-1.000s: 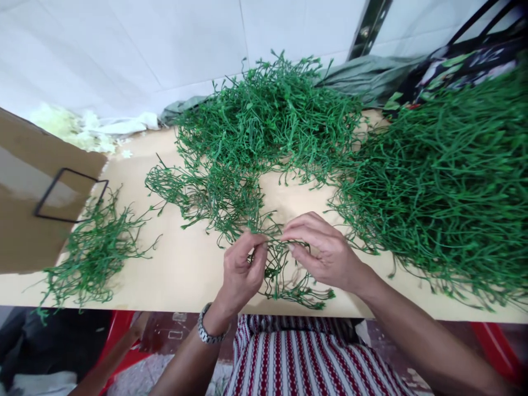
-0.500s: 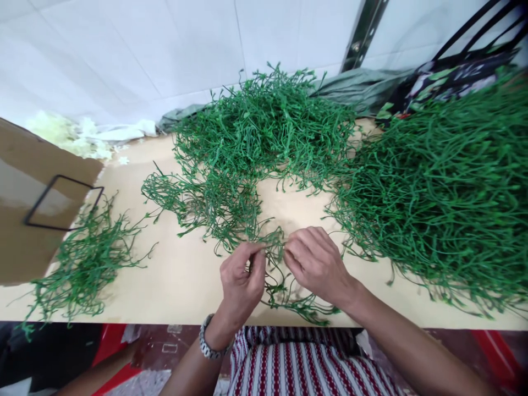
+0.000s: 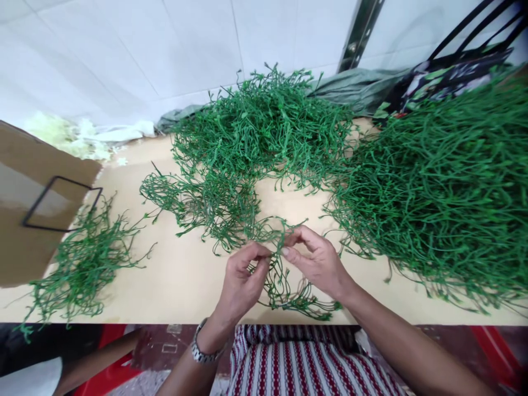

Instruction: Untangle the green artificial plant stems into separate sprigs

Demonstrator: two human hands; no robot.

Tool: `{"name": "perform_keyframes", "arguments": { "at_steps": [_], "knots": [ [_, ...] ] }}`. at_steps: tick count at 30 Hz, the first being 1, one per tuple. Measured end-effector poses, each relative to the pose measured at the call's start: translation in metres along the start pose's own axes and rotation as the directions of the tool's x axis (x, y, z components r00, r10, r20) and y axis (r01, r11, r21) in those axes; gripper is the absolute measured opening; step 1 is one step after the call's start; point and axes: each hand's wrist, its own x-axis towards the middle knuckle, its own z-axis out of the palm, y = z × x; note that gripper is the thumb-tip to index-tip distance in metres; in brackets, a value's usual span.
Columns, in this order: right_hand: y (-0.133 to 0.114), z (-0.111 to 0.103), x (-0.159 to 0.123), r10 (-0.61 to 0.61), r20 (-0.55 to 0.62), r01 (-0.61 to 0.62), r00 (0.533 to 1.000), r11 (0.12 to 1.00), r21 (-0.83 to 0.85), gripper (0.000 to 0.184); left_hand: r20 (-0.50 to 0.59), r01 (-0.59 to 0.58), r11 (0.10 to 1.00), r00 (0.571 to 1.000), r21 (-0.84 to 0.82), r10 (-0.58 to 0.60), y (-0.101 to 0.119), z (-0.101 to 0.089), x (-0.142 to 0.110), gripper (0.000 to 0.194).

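The left hand (image 3: 246,275) pinched thin, wiry green sprigs (image 3: 281,241) above the smooth table (image 3: 173,275), near its front edge, while the right hand (image 3: 320,264) loosely grasped them. One rectangular black frame (image 3: 49,228) stood near one shaggy tangle (image 3: 84,264).

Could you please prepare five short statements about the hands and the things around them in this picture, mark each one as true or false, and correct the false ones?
1. The left hand and the right hand are close together at green sprigs. True.
2. A metal-link band is on the right wrist. False: the metal-link band is on the left one.
3. The largest pile lies at the far left. False: the largest pile is on the right.
4. A black wire frame shows against brown cardboard on the left. True.
5. The person's garment is plain blue. False: the garment has dark red and whitish stripes.
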Motion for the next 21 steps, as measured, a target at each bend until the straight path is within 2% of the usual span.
{"name": "perform_keyframes", "arguments": {
  "at_steps": [3, 6, 7, 9, 11, 13, 15, 17, 21],
  "knots": [
    [0.001, 0.005, -0.002, 0.085, -0.017, -0.084, 0.996, 0.993, 0.083, 0.01, -0.006, 0.031, 0.999, 1.0, -0.015, -0.031, -0.001, 0.005, 0.0, 0.013],
    [0.0, 0.006, -0.001, 0.123, -0.059, -0.123, 0.991, 0.992, 0.001, 0.008, -0.022, 0.043, 0.999, 0.999, -0.012, -0.043, -0.001, 0.006, 0.0, 0.013],
    [-0.002, 0.005, -0.001, 0.098, -0.079, -0.103, 0.992, 0.992, -0.073, 0.007, -0.026, 0.031, 1.0, 0.999, 0.004, -0.031, 0.0, 0.006, 0.0, 0.013],
    [-0.004, 0.002, -0.001, -0.049, -0.106, 0.019, 0.993, 0.963, -0.27, 0.005, -0.037, -0.031, 0.997, 0.999, 0.072, 0.033, 0.001, 0.006, 0.0, 0.013],
    [-0.005, 0.001, -0.001, -0.238, -0.086, 0.171, 0.967, 0.865, -0.472, 0.006, -0.053, -0.123, 0.975, 0.989, 0.186, 0.135, 0.003, 0.007, -0.001, 0.013],
    [-0.006, 0.001, -0.002, -0.34, -0.029, 0.246, 0.94, 0.735, -0.632, 0.008, -0.071, -0.208, 0.925, 0.968, 0.319, 0.242, 0.003, 0.008, -0.001, 0.013],
    [-0.006, 0.001, -0.002, -0.355, 0.029, 0.259, 0.934, 0.622, -0.739, 0.01, -0.078, -0.261, 0.869, 0.944, 0.421, 0.321, 0.001, 0.01, -0.002, 0.014],
    [-0.006, 0.002, -0.002, -0.355, 0.067, 0.265, 0.933, 0.548, -0.794, 0.011, -0.084, -0.279, 0.853, 0.933, 0.441, 0.349, -0.001, 0.012, -0.003, 0.017],
    [-0.007, 0.003, -0.002, -0.353, 0.113, 0.293, 0.929, 0.514, -0.806, 0.011, -0.123, -0.276, 0.917, 0.939, 0.286, 0.321, -0.005, 0.013, -0.005, 0.028]
  ]
}}
